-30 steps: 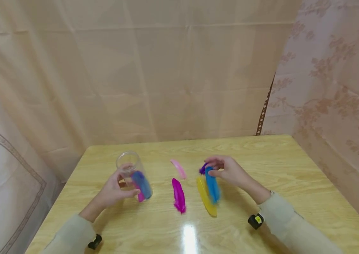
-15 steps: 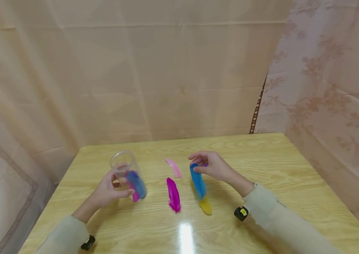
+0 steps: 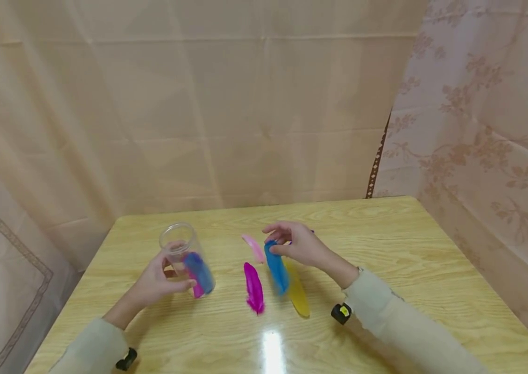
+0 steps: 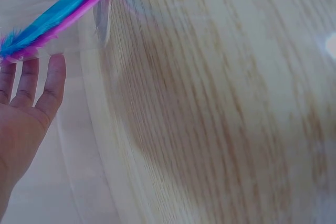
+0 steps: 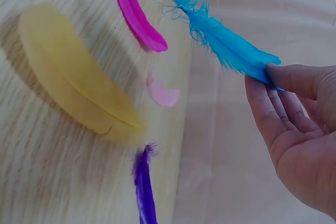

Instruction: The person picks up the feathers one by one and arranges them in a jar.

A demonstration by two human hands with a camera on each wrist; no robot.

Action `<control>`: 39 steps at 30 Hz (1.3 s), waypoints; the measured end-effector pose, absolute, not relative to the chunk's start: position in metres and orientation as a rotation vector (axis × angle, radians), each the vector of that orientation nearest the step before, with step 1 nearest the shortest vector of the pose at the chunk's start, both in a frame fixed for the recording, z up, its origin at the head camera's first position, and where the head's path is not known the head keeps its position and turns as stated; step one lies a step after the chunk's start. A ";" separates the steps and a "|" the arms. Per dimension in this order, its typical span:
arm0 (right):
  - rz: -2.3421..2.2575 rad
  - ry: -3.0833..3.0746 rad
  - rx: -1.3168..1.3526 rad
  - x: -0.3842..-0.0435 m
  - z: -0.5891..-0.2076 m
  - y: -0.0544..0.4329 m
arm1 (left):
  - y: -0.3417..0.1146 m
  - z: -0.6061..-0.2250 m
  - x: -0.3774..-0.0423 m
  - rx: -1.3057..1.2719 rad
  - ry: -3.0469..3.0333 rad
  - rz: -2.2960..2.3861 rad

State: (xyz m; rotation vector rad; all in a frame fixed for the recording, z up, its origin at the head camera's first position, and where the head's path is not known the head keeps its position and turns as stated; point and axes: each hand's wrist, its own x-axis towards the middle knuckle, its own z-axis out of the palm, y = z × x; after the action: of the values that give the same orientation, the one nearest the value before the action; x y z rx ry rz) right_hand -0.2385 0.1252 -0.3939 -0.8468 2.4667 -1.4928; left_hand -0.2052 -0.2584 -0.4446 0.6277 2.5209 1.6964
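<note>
My left hand (image 3: 158, 280) grips a clear plastic cup (image 3: 178, 238), tilted a little, at the left of the table. Inside the cup lean a blue feather (image 4: 58, 11) and a magenta feather (image 4: 73, 17). Between thumb and fingertips, my right hand (image 3: 298, 244) pinches another blue feather (image 5: 231, 48) by one end, so that it hangs down above the table. Below and beside it lie a yellow feather (image 5: 79, 82), a magenta feather (image 3: 254, 288) and a pale pink feather (image 3: 253, 248). A purple feather (image 5: 145, 187) is mostly hidden behind the right hand in the head view.
Everything rests on a wood-grain table (image 3: 207, 337) with a bright light reflection near its front. Beige cloth (image 3: 245, 114) hangs behind the far edge, and patterned cloth (image 3: 488, 145) hangs on the right. Each wrist wears a small black device (image 3: 341, 313).
My right hand has carried the pinched blue feather leftward, past the yellow feather and closer to the cup. The left hand keeps its hold on the cup; the head view has shifted slightly.
</note>
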 end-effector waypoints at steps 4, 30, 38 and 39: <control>-1.538 2.428 -0.860 -0.240 -0.391 0.119 | -0.258 -0.445 -0.203 0.614 2.525 1.697; -1.578 2.388 -0.896 -0.243 -0.358 0.084 | -0.259 -0.445 -0.204 0.642 2.533 1.695; -1.608 2.370 -0.955 -0.244 -0.350 0.077 | -0.258 -0.443 -0.205 0.650 2.523 1.700; -1.608 2.371 -0.952 -0.244 -0.349 0.076 | -0.258 -0.443 -0.206 0.655 2.518 1.706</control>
State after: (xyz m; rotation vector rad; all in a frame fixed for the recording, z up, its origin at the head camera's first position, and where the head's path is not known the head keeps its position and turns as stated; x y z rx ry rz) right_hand -0.2440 0.0761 -0.3485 -0.9524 2.3707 -1.6083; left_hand -0.2055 -0.2584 -0.4431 0.6548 2.5178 1.7057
